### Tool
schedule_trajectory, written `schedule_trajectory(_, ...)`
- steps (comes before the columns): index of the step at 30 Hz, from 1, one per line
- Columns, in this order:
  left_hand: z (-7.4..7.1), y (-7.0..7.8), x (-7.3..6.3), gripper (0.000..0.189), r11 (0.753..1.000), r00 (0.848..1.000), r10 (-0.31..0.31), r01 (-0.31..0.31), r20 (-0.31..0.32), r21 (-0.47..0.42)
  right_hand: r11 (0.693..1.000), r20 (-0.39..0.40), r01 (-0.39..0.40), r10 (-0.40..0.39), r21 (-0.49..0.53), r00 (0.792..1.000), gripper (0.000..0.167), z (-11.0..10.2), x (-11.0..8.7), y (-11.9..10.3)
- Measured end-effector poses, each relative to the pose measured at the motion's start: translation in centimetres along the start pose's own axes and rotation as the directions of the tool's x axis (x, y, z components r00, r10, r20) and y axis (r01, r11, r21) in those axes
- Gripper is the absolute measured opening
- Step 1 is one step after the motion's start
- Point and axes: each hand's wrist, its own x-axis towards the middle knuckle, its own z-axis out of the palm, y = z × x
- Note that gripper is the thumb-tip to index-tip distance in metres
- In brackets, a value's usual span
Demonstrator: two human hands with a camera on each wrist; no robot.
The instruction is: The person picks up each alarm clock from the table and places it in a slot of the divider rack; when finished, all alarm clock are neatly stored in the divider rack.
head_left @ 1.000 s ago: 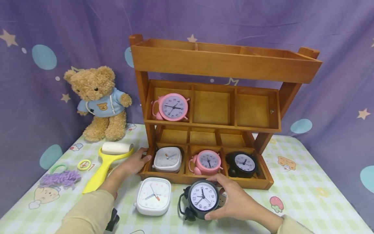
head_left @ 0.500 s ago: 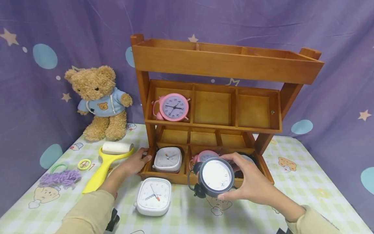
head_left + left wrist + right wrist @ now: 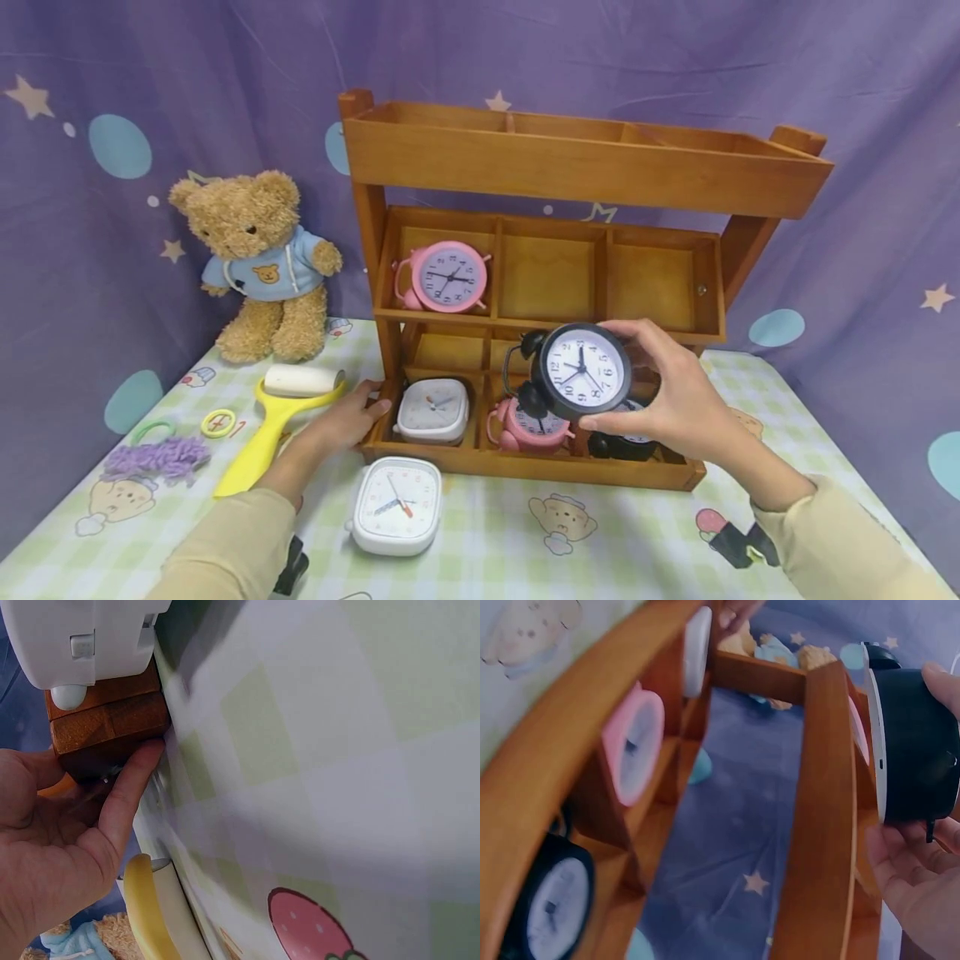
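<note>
My right hand holds a black twin-bell alarm clock by its round case, thumb and fingers on opposite sides. The clock is raised before the wooden shelf, its bells pointing left, and overlaps the lower tier in the head view. In the right wrist view the held clock shows its case side-on, near the middle tier. My left hand grips the lower left end of the shelf, with the wooden corner between thumb and finger in the left wrist view.
The lower tier holds a white clock, a pink clock and another black clock. A pink clock lies in the middle tier's left compartment. A white square clock is in front. Left are a yellow roller and teddy bear.
My right hand has lifted the black alarm clock off the tablecloth, up and to the right, to just below the middle tier. My left hand has stayed at the shelf's end.
</note>
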Motion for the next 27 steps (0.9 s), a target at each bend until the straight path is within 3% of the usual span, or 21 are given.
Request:
schedule_trajectory(7,0.0,0.0,0.0,0.047,1.0,1.0,-0.011,0.011,0.007,-0.014,0.998,-0.053,-0.019,0.016,-0.052,0.998,0.092,-1.1,2.4,-0.3)
schedule_trajectory(11,0.0,0.0,0.0,0.047,1.0,1.0,-0.008,0.008,0.001,-0.017,0.999,-0.061,-0.034,0.032,-0.031,0.998,0.092,-1.3,3.7,-0.1)
schedule_trajectory(16,0.1,-0.1,-0.1,0.045,1.0,1.0,0.009,-0.009,-0.012,-0.023,0.995,-0.082,-0.034,0.026,-0.096,0.996,0.094,-1.3,5.3,0.5)
schedule_trajectory(21,0.1,-0.1,-0.3,0.044,0.999,1.0,0.016,-0.017,-0.016,-0.039,0.987,-0.049,-0.063,0.056,-0.15,0.997,0.096,-1.2,6.7,1.0)
schedule_trajectory(27,0.0,-0.1,-0.2,0.045,0.999,1.0,0.023,-0.023,-0.021,-0.022,0.973,-0.02,-0.149,0.148,-0.178,0.989,0.099,-1.0,8.0,1.1)
